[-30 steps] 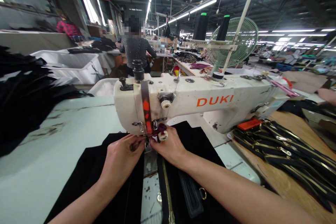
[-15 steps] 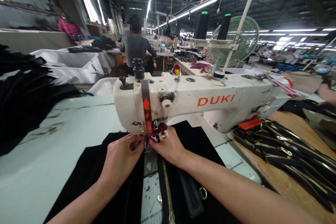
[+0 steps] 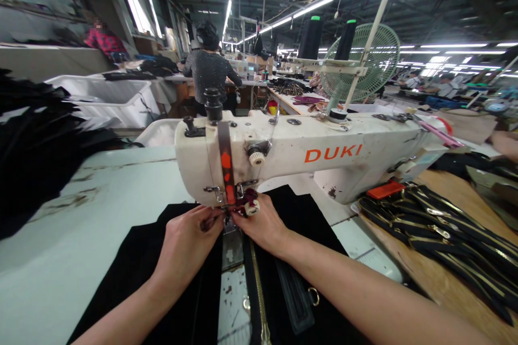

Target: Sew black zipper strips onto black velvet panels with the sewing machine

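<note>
The left hand (image 3: 188, 242) and the right hand (image 3: 259, 225) are coming together at 12 o'clock beneath the head of a white sewing machine (image 3: 307, 153), with their fingers closing around a small dark red piece (image 3: 246, 202) at the machine's foot. The hands are nearly touching, but whether either is clamped on the piece cannot be told, because the fingertips are bunched and partly hidden. A black cloth (image 3: 133, 285) is lying flat on the white tabletop (image 3: 81, 215) at 6 o'clock, running under the machine head and under both forearms. Lying on it are a gold zip (image 3: 259, 302), a dark strap (image 3: 295, 302) and a metal ring (image 3: 313, 296), so these parts are already joined or at least laid together, though the join itself is not clear. At 4 o'clock, a stack of black strips with gold zips (image 3: 441, 232) is resting on a wooden board (image 3: 441, 180), showing more pieces waiting or finished; which of these it is cannot be told. The needle, any thread and any fresh stitching are hidden behind the fingers. At 3 o'clock, another person's forearm (image 3: 504, 145) is entering from the picture's edge, cut off by the frame, while a co-worker (image 3: 208, 64) is sitting at a farther machine around 12 o'clock.
</note>
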The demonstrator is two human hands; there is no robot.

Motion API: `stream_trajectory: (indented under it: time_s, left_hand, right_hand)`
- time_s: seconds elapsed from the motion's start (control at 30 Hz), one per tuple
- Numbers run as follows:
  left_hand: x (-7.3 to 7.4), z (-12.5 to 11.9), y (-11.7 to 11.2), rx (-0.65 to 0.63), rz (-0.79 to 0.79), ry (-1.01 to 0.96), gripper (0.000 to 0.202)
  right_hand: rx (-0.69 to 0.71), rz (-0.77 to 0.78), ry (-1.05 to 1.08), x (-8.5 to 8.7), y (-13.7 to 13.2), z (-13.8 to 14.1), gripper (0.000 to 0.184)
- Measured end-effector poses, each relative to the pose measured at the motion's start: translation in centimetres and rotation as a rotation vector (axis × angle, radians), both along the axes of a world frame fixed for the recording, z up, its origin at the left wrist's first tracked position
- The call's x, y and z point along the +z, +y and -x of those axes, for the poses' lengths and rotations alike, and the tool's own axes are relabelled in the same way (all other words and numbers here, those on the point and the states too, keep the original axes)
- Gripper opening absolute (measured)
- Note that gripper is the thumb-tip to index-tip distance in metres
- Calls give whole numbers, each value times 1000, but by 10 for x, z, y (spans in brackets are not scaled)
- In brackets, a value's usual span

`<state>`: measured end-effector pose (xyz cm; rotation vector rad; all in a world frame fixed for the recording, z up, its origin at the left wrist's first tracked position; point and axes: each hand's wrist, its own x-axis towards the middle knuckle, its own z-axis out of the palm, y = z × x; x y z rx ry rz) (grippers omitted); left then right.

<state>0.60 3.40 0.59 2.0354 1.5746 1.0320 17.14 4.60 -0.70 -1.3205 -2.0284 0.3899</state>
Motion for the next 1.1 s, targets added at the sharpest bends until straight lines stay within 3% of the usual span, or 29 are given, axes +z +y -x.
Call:
stream_trajectory:
  time_s: [1.1]
  left_hand:
    - [5,0,0,-9,56,-40,31]
  right_hand:
    - [-60,2,19,-2,0,4,9]
